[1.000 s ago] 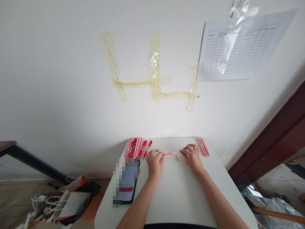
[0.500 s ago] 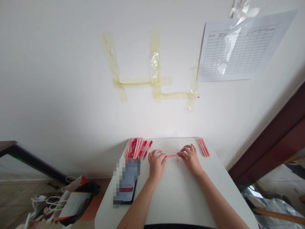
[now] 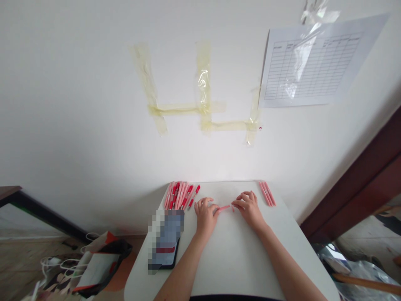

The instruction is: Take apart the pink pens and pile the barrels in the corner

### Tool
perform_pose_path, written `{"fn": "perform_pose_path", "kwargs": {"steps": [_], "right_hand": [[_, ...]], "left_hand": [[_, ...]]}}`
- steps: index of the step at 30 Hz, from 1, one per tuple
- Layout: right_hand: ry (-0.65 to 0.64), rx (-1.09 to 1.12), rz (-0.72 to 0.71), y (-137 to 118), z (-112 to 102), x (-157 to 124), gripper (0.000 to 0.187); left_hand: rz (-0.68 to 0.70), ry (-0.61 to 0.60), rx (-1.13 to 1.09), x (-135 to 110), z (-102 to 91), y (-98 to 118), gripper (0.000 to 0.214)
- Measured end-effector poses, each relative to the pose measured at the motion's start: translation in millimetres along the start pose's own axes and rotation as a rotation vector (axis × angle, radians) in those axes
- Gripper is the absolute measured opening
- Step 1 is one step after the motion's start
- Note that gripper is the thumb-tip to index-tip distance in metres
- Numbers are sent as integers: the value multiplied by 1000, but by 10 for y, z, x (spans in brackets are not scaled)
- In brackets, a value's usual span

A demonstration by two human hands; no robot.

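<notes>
My left hand point(image 3: 206, 215) pinches a pink pen barrel point(image 3: 224, 207) between thumb and fingertips, its free end pointing right. Across a small gap, my right hand point(image 3: 249, 208) has thumb and index finger pressed together; whatever is in the pinch is too small to make out. A short pink pen piece point(image 3: 233, 209) lies just below those fingertips. Left of my left hand, a bunch of pink and red pens point(image 3: 179, 195) lies side by side, with one red pen point(image 3: 194, 196) slightly apart. Two pink pens point(image 3: 267, 193) lie beyond my right hand.
The white table point(image 3: 238, 263) stands against a wall. A phone point(image 3: 167, 238), partly blurred out, lies near its left edge. Bags with white cords point(image 3: 100, 263) are on the floor to the left; clear plastic point(image 3: 360, 271) is at the lower right.
The right end of the pink barrel has tilted slightly downward. Both hands have stayed nearly in place.
</notes>
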State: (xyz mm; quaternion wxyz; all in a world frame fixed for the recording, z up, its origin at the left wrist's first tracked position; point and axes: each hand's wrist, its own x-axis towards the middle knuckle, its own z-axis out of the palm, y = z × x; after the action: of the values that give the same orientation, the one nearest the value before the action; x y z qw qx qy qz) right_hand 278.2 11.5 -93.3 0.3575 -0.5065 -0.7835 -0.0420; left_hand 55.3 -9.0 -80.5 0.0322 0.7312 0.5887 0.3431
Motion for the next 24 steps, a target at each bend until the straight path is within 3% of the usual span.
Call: {"fn": "perform_pose_path", "kwargs": {"steps": [9, 16, 24], "right_hand": [[53, 33, 83, 93, -6, -23, 37], [104, 83, 181, 337, -64, -68, 25], [6, 156, 202, 417, -153, -85, 19]], "left_hand": [[-34, 99, 10, 9, -29, 1, 6], [-73, 168, 71, 0, -33, 17, 13], [-126, 137, 153, 1, -50, 68, 12]]}}
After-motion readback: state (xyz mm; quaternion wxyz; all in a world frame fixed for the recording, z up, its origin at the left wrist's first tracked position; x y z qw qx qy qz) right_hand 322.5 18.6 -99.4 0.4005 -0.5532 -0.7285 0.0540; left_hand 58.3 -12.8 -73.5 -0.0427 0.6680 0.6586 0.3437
